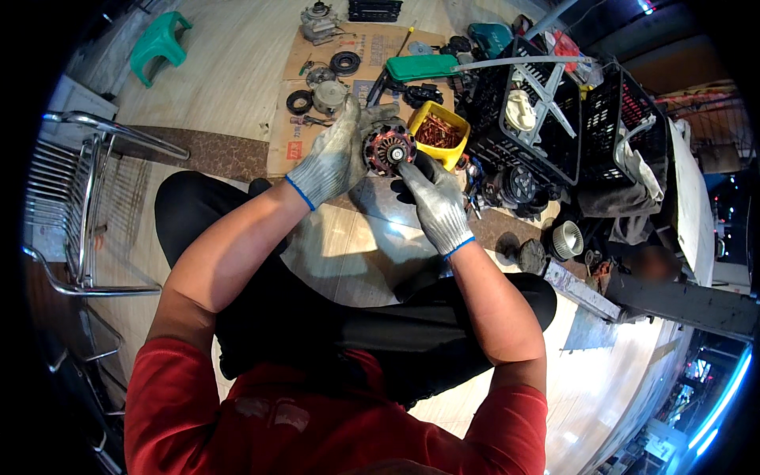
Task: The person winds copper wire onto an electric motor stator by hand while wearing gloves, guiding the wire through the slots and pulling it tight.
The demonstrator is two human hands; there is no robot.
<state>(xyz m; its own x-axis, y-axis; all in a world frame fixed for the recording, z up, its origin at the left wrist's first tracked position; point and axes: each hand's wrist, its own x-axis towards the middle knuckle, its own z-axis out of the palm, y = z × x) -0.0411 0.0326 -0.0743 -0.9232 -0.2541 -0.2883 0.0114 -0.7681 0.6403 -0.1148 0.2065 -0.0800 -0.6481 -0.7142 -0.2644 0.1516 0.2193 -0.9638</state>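
A round motor part with copper windings and a centre bearing (389, 149) is held up over a sheet of cardboard (293, 55). My left hand (336, 150), in a grey-white knit glove with a blue cuff, grips it from the left, fingers reaching behind it. My right hand (434, 198), gloved alike, holds its lower right side. Just right of it stands a yellow bin (439, 138) of copper-coloured pieces. Behind my hands lie a round metal housing (328, 96), black rings (345, 64) and a long green case (421, 68).
Black plastic crates (554, 142) with loose parts stand at the right, near a white fan wheel (567, 239) and a long grey beam (681, 305). A chrome-framed chair (87, 207) is at the left. A green stool (154, 47) stands at the back left.
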